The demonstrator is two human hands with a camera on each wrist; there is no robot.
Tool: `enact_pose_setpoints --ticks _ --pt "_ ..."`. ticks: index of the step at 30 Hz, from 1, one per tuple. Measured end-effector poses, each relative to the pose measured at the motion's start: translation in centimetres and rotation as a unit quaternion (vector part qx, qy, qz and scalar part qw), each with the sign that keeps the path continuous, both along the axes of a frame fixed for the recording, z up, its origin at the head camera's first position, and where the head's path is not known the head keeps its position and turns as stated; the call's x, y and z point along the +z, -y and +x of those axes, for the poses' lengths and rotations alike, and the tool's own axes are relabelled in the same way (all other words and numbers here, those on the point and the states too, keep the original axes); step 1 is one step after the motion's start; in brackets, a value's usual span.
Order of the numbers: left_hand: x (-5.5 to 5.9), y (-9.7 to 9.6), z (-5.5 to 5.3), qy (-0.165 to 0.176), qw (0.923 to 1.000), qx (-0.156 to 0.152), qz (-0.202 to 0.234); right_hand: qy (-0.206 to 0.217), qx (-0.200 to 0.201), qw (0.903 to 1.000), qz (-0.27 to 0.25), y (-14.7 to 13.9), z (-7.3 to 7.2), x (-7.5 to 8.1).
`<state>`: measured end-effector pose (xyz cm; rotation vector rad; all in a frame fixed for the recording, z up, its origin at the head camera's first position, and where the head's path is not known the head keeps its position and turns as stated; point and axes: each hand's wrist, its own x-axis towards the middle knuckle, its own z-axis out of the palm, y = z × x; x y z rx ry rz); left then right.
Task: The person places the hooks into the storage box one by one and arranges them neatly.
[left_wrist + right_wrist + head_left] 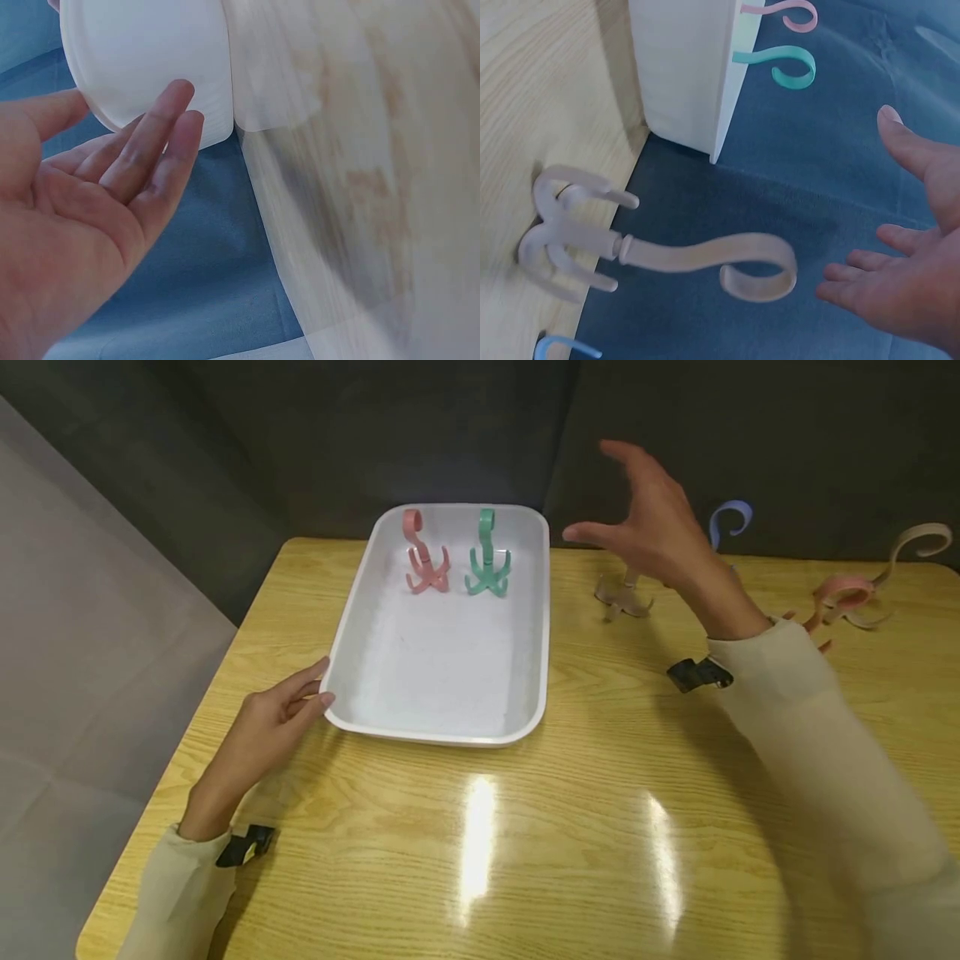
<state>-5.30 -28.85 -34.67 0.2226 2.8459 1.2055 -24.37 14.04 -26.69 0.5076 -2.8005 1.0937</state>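
Note:
My left hand holds the near left corner of a white plastic tray, thumb at the rim and fingers along the outer wall in the left wrist view. Inside the tray, at its far end, a pink octopus-style hook and a green one stand upright side by side. Right of the tray, my right hand is in the air, thumb and fingers spread apart with nothing between them. A beige hook stands close to its fingers in the right wrist view; in the head view the hand hides its top.
Behind the right forearm stands a blue hook. Farther right are a pink hook and another beige hook, both partly overlapped. The wooden table ends against a dark cloth at the back; its left edge runs past my left arm.

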Motion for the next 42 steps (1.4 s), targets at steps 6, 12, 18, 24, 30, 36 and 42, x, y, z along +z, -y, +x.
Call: enact_pose_setpoints --ticks 6,12,18,24,30,36,42 --pt "-0.1 0.0 0.0 -0.009 1.0000 0.002 0.003 -0.008 -0.010 0.9999 -0.012 -1.4 0.4 -0.5" --pt "0.0 0.1 -0.1 -0.014 0.9999 -0.002 0.008 -0.013 -0.006 0.9998 -0.016 -2.9 0.8 -1.2" --pt "0.0 0.2 -0.1 -0.010 0.9999 0.001 0.009 -0.004 -0.004 1.0000 -0.007 -3.7 0.9 -2.1" --pt "-0.2 0.2 -0.3 -0.014 0.9998 0.002 0.011 0.011 0.000 0.9999 -0.007 -4.5 0.9 -3.1" --pt "0.0 0.3 -0.2 -0.009 0.9999 0.006 0.009 -0.002 0.009 0.9999 -0.006 -4.8 0.9 -4.3" --pt "-0.1 0.3 -0.2 -0.014 0.9998 0.004 0.010 -0.001 0.011 0.9999 -0.002 -4.8 1.0 -5.0" --pt "-0.2 0.3 -0.2 -0.015 0.9998 0.003 0.010 -0.003 0.004 0.9999 -0.016 -4.8 1.3 -5.3"
